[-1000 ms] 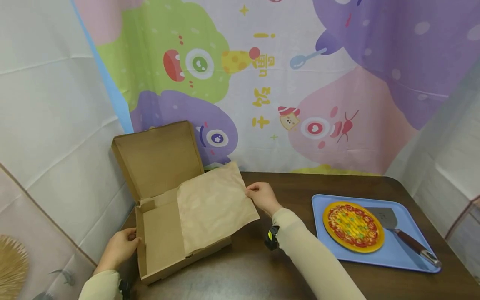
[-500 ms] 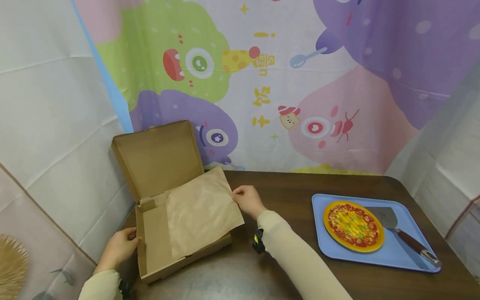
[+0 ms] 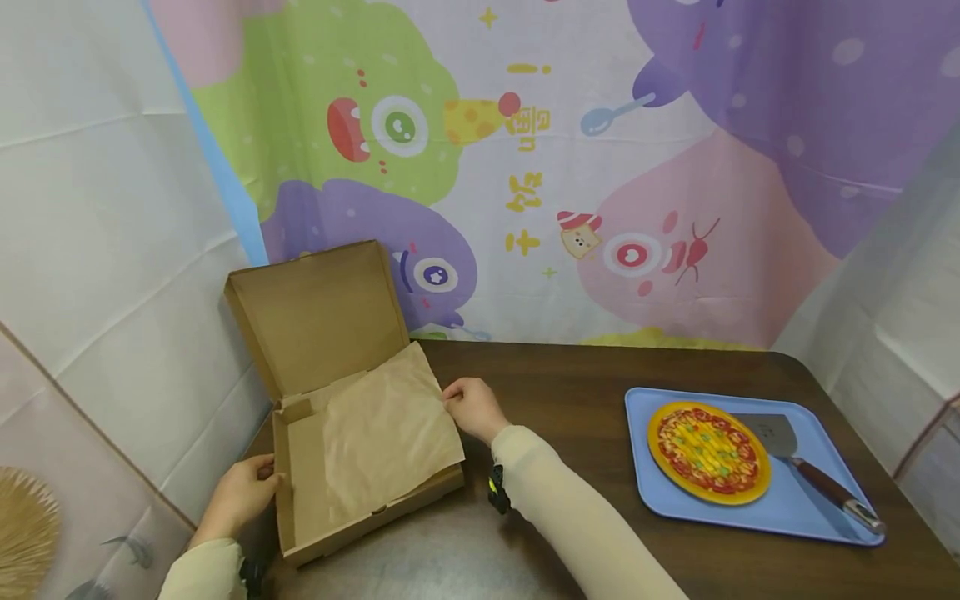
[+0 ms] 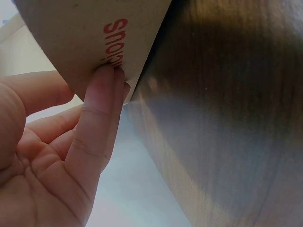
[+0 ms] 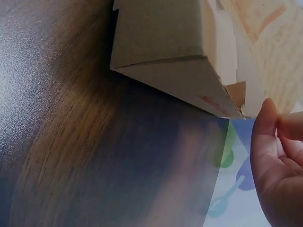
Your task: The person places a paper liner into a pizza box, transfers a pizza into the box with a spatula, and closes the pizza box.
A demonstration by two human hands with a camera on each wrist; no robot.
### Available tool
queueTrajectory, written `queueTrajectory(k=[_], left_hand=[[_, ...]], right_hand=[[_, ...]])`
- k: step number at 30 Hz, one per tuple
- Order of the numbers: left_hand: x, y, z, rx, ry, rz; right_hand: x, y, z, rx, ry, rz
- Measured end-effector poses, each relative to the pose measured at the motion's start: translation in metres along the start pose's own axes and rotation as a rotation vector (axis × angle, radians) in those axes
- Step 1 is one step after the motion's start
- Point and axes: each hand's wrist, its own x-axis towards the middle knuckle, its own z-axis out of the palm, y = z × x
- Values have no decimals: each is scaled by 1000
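In the head view an open cardboard box [image 3: 306,487] stands at the left of the table, its lid [image 3: 322,329] tilted up behind it. My left hand [image 3: 240,493] holds the box's left wall. The left wrist view shows fingertips [image 4: 102,82] against the outer side, by red lettering, with the thumb at the top edge. My right hand [image 3: 476,408] pinches the right edge of a brown paper sheet [image 3: 393,429] between thumb and forefinger. The sheet covers most of the box's inside, and its right edge rises over the box's right wall [image 5: 175,80].
On the right of the dark wooden table [image 3: 555,467] lies a blue tray [image 3: 660,500]. It carries a pizza [image 3: 708,454] on a yellow round base and a pizza server [image 3: 821,483] with a brown handle. A cartoon-printed curtain [image 3: 480,183] hangs behind the table.
My right hand has moved left with the paper sheet, which slides further over the box and sinks lower. The left hand stays on the box wall.
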Motion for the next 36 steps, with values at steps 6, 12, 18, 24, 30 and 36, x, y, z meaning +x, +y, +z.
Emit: queueTrajectory(k=[6, 12, 18, 24, 30, 36], left_hand=[[0, -1, 1, -6, -11, -8], [-1, 0, 0, -10, -11, -13], [-2, 0, 0, -16, -5, -16], [-1, 0, 1, -18, -14, -17], [-1, 0, 1, -16, -14, -24], [-1, 0, 1, -15, -15, -25]], right_hand=[[0, -5, 8, -72, -36, -30], [-2, -14, 15, -122, -60, -65], [-2, -16, 22, -164, -87, -89], [-2, -14, 29, -213, -116, -103], [-2, -14, 36, -276, -148, -127], [-4, -13, 41, -356, -126, -154]])
